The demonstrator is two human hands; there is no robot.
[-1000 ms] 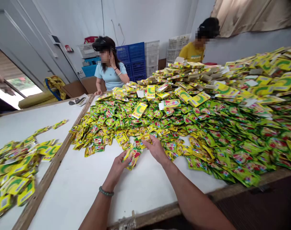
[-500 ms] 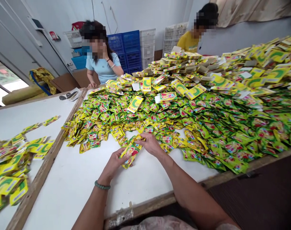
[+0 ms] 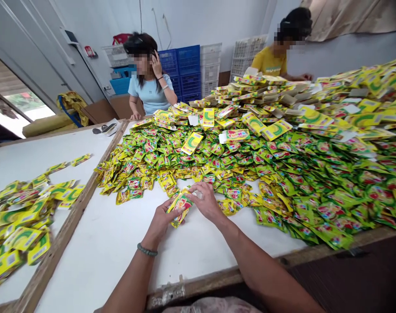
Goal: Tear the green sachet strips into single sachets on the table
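Note:
My left hand is closed round a small yellow and green carton with a red fruit print, held tilted above the white table. At the carton's upper end, the curled fingers of my right hand press on its edge; their tips are partly hidden. Just beyond both hands spreads a heap of small green and yellow sachets. Flat yellow cartons lie on top of that heap, several with white end flaps standing open.
A wooden strip divides the white table. Left of it lies a pile of yellow cartons. Across the table sit a person in light blue and a person in yellow. Blue crates are stacked behind.
The view has shifted, so the scene sits farther right and lower. My right hand's fingers have curled more at the carton's upper end. The yellow-clad person's hand has come into view.

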